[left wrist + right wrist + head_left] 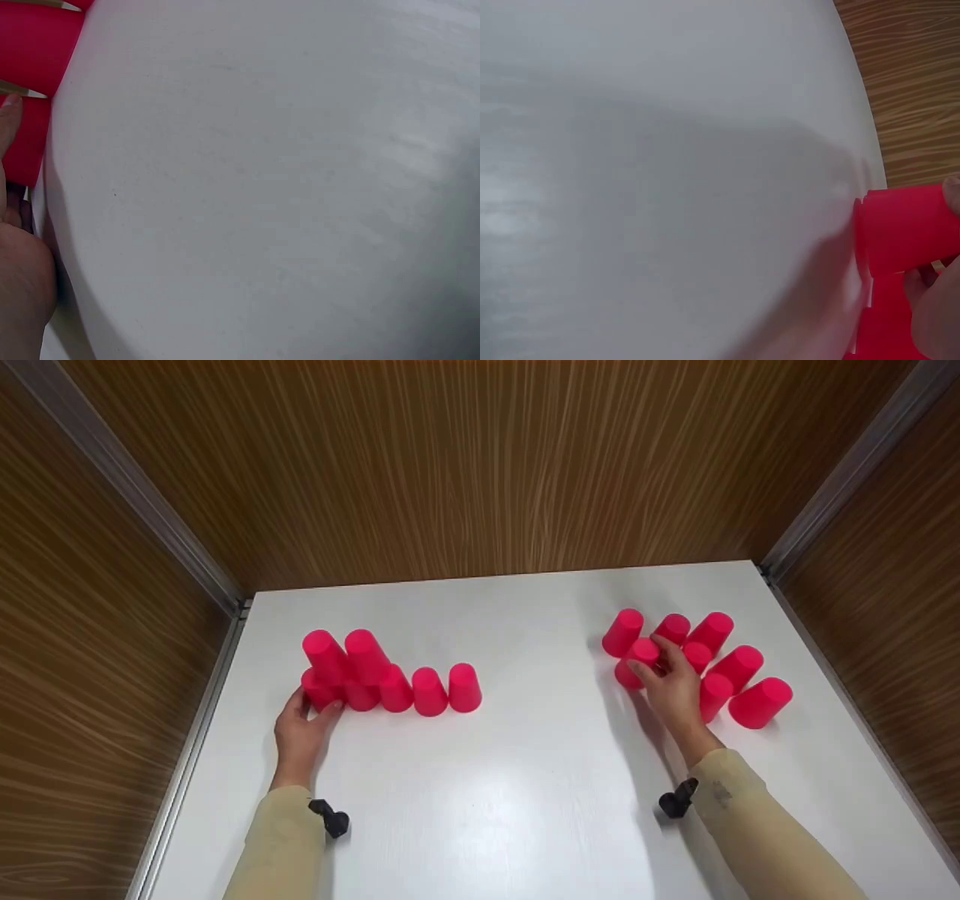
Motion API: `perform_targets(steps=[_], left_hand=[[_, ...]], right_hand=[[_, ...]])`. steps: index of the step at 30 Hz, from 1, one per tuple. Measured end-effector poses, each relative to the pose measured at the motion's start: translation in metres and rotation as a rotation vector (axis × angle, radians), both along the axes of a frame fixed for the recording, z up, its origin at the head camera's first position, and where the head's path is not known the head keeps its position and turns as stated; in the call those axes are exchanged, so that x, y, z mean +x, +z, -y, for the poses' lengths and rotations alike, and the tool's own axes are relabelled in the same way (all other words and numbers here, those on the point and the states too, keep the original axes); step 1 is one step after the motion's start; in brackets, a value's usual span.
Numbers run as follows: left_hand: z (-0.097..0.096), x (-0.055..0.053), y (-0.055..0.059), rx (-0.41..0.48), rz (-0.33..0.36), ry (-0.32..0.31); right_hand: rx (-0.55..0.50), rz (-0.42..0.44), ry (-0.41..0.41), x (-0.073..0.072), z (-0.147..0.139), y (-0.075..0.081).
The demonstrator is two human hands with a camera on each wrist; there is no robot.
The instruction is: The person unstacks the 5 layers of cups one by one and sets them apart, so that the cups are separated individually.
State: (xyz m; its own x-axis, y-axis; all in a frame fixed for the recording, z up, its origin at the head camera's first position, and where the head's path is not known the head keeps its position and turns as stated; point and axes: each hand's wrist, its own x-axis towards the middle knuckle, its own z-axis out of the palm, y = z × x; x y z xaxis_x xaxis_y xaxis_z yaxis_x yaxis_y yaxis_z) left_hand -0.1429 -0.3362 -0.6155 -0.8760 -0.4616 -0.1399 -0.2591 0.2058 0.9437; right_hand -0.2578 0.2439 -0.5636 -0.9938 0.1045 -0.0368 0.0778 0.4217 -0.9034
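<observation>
On the left, a row of upside-down pink cups [430,692] stands side by side, with two more upside-down cups [366,654] stacked on its left end. My left hand [298,742] holds the leftmost bottom cup [315,690], thumb on the near side and fingers round the left. The left wrist view shows the thumb against that cup [28,146]. At the right, my right hand [673,694] grips an upside-down pink cup [634,662] at the front left of a loose group. In the right wrist view, fingers hold this cup [907,229] near its closed end.
Around the right hand stand several other upside-down pink cups [760,703], some partly hidden by the hand. The white tabletop [480,780] is bounded by wood-grain panels [480,472] at the back and sides. A small black device sits at each wrist.
</observation>
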Motion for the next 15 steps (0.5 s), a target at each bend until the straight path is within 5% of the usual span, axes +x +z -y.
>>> perform_targets(steps=[15], left_hand=[[0.0003, -0.0002, -0.0007, 0.011, -0.003, -0.012]], right_hand=[[-0.003, 0.042, -0.006, -0.0027, -0.0017, -0.0069]])
